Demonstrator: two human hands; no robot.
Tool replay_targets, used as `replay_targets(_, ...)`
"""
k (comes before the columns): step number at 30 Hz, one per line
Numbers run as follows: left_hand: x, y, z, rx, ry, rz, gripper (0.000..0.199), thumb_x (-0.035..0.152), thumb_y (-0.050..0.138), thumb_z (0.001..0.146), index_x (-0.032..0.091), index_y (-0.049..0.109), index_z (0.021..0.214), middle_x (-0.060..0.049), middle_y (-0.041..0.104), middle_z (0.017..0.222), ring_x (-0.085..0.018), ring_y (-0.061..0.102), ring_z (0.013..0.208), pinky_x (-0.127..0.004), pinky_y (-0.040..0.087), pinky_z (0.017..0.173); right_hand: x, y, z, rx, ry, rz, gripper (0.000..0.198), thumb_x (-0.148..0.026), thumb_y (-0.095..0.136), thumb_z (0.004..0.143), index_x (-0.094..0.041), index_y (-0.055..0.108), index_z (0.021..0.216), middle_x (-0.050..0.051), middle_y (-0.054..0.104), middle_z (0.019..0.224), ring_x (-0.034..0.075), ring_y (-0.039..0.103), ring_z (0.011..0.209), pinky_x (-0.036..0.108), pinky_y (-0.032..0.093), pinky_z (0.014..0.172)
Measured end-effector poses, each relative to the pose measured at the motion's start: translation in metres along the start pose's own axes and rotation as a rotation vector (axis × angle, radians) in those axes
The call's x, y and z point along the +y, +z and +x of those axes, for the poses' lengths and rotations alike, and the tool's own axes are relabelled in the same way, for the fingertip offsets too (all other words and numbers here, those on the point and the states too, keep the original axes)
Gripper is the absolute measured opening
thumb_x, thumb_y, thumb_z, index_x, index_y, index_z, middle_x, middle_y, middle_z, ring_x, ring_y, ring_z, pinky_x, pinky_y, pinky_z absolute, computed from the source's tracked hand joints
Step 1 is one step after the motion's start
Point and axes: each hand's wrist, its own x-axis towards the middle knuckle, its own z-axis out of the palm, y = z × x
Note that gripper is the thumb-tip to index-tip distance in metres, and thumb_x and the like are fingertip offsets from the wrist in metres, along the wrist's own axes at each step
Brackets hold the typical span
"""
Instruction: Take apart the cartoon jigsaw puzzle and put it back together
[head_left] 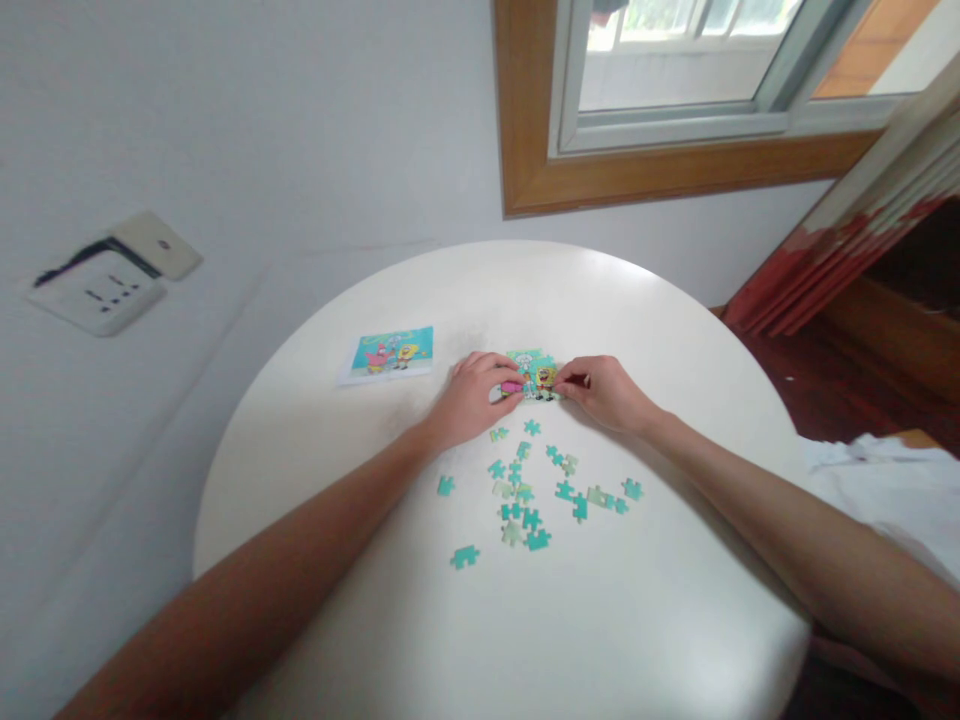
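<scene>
A partly joined jigsaw puzzle point(528, 364) with cartoon figures on a teal ground lies flat between my two hands. My left hand point(480, 393) rests at its left side, fingers and thumb bent over its edge and gripping it. At the right edge, my right hand point(602, 388) pinches a jigsaw piece beside the yellow figure; the fingertips hide most of that piece. Nearer to me are several loose teal and pale pieces, among them a teal piece point(465, 557) off to the left and another piece point(632, 489) at the right.
A picture sheet point(394, 352) with similar cartoon figures lies left of the puzzle on the round white table point(337, 600). A wall with a socket point(101, 290) and a wood-framed window point(525, 120) stands behind. At the right hangs a red and white curtain point(810, 260).
</scene>
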Motion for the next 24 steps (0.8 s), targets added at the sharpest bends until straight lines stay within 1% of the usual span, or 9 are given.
replay_targets(3,0.0022,-0.0014,-0.0005,0.001,-0.007,0.006,0.019,0.03,0.067,0.087,0.027,0.07,0.105,-0.002,0.065,0.116,-0.022,0.055,0.112,-0.042,0.041,0.101,0.0015,0.0011,-0.0003,0.019,-0.029,-0.081,0.014,-0.02,0.061,0.083,-0.018,0.075,0.081,0.004,0.067,0.079,0.014,0.054,0.067,0.028,0.04,0.065)
replay_targets(6,0.0033,-0.0019,-0.001,0.005,-0.008,0.009,0.019,0.03,0.067,0.087,0.026,0.07,0.105,-0.002,0.065,0.116,-0.022,0.055,0.112,-0.041,0.041,0.101,0.0024,0.0013,-0.0007,0.03,-0.028,-0.122,0.014,-0.02,0.061,0.082,-0.02,0.075,0.081,0.004,0.065,0.08,0.014,0.053,0.067,0.028,0.039,0.064)
replay_targets(15,0.0024,-0.0011,-0.0006,-0.001,-0.005,0.013,0.018,0.029,0.067,0.087,0.026,0.07,0.105,-0.002,0.065,0.116,-0.022,0.055,0.112,-0.041,0.04,0.102,0.0037,0.0012,-0.001,0.024,-0.053,-0.118,0.013,-0.02,0.061,0.082,-0.02,0.073,0.079,0.003,0.063,0.079,0.013,0.052,0.066,0.028,0.039,0.063)
replay_targets(19,0.0025,-0.0011,-0.0008,0.0,-0.005,0.009,0.019,0.029,0.067,0.087,0.026,0.07,0.105,-0.002,0.065,0.116,-0.022,0.055,0.112,-0.042,0.04,0.102,0.0019,-0.001,-0.0006,0.0,-0.068,-0.135,0.013,-0.02,0.061,0.083,-0.02,0.074,0.079,0.003,0.063,0.08,0.013,0.052,0.064,0.028,0.039,0.063)
replay_targets(24,0.0029,-0.001,-0.0007,-0.003,-0.003,0.011,0.018,0.03,0.067,0.087,0.026,0.07,0.105,-0.002,0.065,0.115,-0.022,0.055,0.112,-0.042,0.04,0.102,0.0011,-0.0037,-0.0008,-0.005,-0.103,-0.154,0.012,-0.02,0.064,0.084,-0.022,0.076,0.083,0.003,0.063,0.088,0.011,0.052,0.066,0.027,0.04,0.066)
